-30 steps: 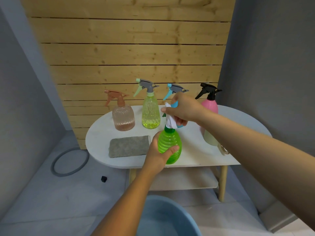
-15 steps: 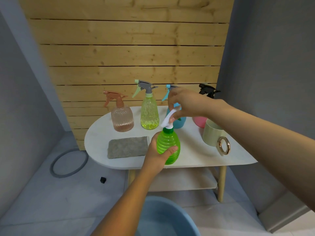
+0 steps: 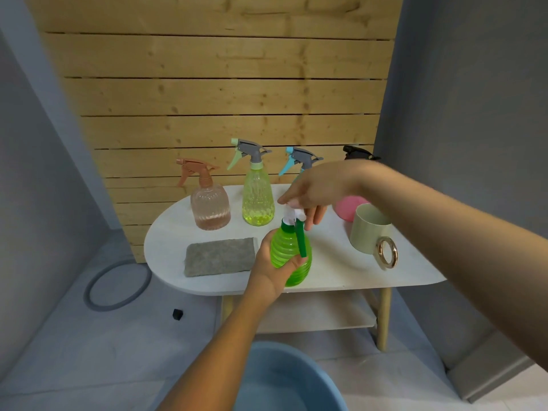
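There were five spray bottles: a peach one (image 3: 210, 207), a yellow one (image 3: 257, 203), a blue one (image 3: 302, 160), a pink one (image 3: 348, 207) and a green one (image 3: 284, 249). There was one cloth (image 3: 219, 256), one cup (image 3: 367, 229), one tub (image 3: 284, 381), one table (image 3: 341, 274) and one ring (image 3: 87, 292) on the floor.

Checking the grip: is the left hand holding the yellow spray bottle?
No, the left hand grips the green spray bottle round its body.

No text, brand, number or sign can be read anywhere in this view. The green spray bottle (image 3: 289, 256), the clear pink spray bottle (image 3: 210, 209), the yellow spray bottle (image 3: 257, 203), the mug (image 3: 369, 232) and the blue basin (image 3: 284, 381) show only plain surfaces, with no lettering or label that can be made out.
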Tool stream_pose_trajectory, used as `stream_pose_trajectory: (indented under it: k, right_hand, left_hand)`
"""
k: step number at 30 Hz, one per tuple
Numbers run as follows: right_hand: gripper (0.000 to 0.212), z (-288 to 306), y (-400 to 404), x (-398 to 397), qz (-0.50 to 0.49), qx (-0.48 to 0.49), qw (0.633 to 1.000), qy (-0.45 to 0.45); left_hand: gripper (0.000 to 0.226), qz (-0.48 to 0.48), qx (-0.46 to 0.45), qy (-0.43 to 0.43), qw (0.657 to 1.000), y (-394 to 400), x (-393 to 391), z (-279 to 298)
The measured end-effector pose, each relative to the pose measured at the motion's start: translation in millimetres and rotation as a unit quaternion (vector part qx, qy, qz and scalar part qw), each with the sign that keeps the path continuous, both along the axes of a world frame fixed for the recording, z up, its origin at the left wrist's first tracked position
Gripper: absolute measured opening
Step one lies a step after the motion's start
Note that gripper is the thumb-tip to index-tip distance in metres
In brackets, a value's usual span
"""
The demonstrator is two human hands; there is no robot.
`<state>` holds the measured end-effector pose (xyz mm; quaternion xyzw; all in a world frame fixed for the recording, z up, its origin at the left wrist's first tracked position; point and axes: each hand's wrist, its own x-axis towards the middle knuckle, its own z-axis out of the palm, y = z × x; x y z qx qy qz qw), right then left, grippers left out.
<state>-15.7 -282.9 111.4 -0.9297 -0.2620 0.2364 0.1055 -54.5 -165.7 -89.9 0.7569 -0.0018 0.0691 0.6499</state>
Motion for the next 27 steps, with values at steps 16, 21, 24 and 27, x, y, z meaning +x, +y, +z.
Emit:
stream_pose_trajectory:
  k: [16, 21, 24, 27]
  right_hand:
    - [0.047, -36, 16, 22, -0.155, 0.097, 0.966, -0.183]
    - [0.047, -36, 16, 15, -0.140, 0.059, 0.947, -0.282]
    - [0.025, -30, 10, 10, -0.043, 0.114, 0.950, -0.288]
    - [0.042, -20, -1, 10, 0.078, 0.005, 0.983, -0.164]
  left_hand:
    - [0.057, -0.001, -0.003, 0.007, 1.000, 0, -1, 1]
    - [0.057, -0.005, -0.003, 0.006, 1.000, 0, -1, 0]
    - [0.054, -0.007, -0.008, 0.005, 1.000, -1, -2, 1]
    - [0.053, -0.008, -0.018, 0.010, 1.000, -1, -3, 1]
